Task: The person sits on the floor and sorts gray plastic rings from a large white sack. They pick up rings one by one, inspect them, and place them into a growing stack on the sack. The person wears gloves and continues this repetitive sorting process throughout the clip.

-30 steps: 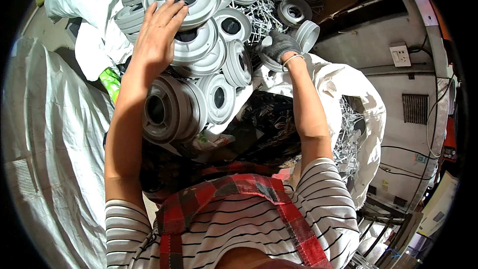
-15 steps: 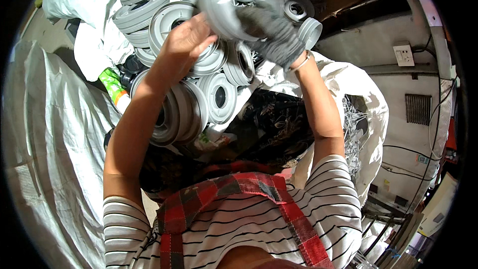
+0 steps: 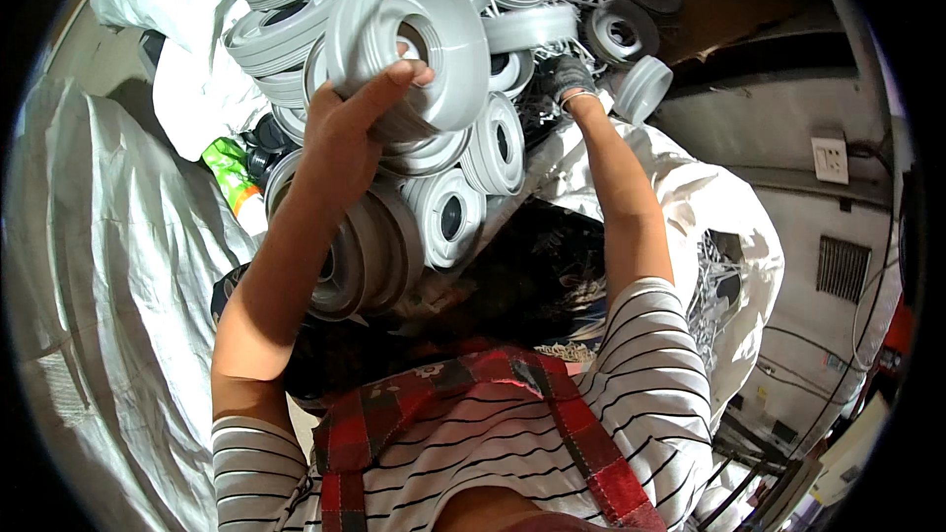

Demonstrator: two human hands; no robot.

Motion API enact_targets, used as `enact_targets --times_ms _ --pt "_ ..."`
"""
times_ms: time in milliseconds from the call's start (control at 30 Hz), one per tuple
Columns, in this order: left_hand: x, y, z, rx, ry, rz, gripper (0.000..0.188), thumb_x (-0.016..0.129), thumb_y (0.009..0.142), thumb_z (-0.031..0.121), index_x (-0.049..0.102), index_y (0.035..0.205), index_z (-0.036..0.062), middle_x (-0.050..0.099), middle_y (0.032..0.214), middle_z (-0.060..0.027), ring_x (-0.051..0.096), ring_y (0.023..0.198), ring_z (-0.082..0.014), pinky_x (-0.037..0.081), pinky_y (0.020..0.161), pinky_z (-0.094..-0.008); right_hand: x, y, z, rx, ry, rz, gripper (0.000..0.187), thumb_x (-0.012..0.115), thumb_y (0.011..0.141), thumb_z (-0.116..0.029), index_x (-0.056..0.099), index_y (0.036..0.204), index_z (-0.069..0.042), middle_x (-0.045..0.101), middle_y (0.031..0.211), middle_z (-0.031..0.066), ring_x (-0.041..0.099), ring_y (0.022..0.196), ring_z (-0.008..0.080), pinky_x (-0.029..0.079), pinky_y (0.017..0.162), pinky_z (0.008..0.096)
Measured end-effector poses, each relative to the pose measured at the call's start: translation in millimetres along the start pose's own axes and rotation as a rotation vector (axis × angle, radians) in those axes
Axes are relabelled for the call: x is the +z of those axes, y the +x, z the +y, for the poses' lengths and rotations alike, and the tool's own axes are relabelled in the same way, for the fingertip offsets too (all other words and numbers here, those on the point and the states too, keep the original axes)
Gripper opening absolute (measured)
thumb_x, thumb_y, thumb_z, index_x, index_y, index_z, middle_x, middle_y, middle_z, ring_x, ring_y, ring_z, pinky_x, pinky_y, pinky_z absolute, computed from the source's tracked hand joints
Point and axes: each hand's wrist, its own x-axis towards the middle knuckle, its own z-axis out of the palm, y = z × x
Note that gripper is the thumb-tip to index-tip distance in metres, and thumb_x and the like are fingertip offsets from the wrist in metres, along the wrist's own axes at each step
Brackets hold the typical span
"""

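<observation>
My bare left hand grips a large grey plastic flanged ring, its thumb hooked over the rim of the central hole. The ring is tilted, with its open face turned to the right. My right hand, in a dark grey glove, reaches down into the pile beside a grey ring seen edge-on. Its fingers are lost in shadow among the parts, so what they touch is hidden. Below the held piece lie more grey rings, some with black centres.
Stacks of grey rings stand at the far left. Thin white plastic scraps lie among the parts. A white woven sack holding similar scraps is on my right, and white sheeting hangs on my left. A wall socket is at far right.
My gloved right hand has let go of the flanged ring and moved right and down into the pile. The ring is now in my left hand alone, lower and further left.
</observation>
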Motion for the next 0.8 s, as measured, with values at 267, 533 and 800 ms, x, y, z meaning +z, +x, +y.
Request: enact_targets --times_ms 267,533,800 --pt "-8 8 -7 0.020 -0.056 -0.032 0.048 0.069 0.080 0.024 0.053 0.114 -0.0056 0.065 0.097 -0.0131 0.062 0.092 -0.0194 0.048 0.085 -0.0320 53 16 0 -0.021 0.047 0.037 0.032 0.055 0.079 -0.029 0.067 0.097 -0.005 0.064 0.103 0.0181 0.060 0.097 0.0350 0.048 0.082 0.0398" --pt "-3 9 -9 0.022 -0.009 -0.039 0.047 0.066 0.082 0.026 0.053 0.115 -0.0050 0.064 0.098 -0.0127 0.061 0.090 -0.0167 0.047 0.080 -0.0287 -30 19 18 -0.101 -0.044 -0.062 0.032 0.058 0.078 -0.027 0.066 0.101 -0.007 0.063 0.106 0.0179 0.059 0.099 0.0340 0.047 0.083 0.0376" --pt "2 -2 -8 0.082 0.035 -0.122 0.040 0.064 0.083 0.019 0.052 0.113 -0.0050 0.061 0.101 -0.0112 0.058 0.094 -0.0174 0.046 0.085 -0.0309 -146 -36 -8 0.003 1.245 0.327 0.020 0.060 0.079 -0.012 0.066 0.096 -0.005 0.067 0.093 0.0087 0.062 0.086 0.0233 0.049 0.079 0.0322"
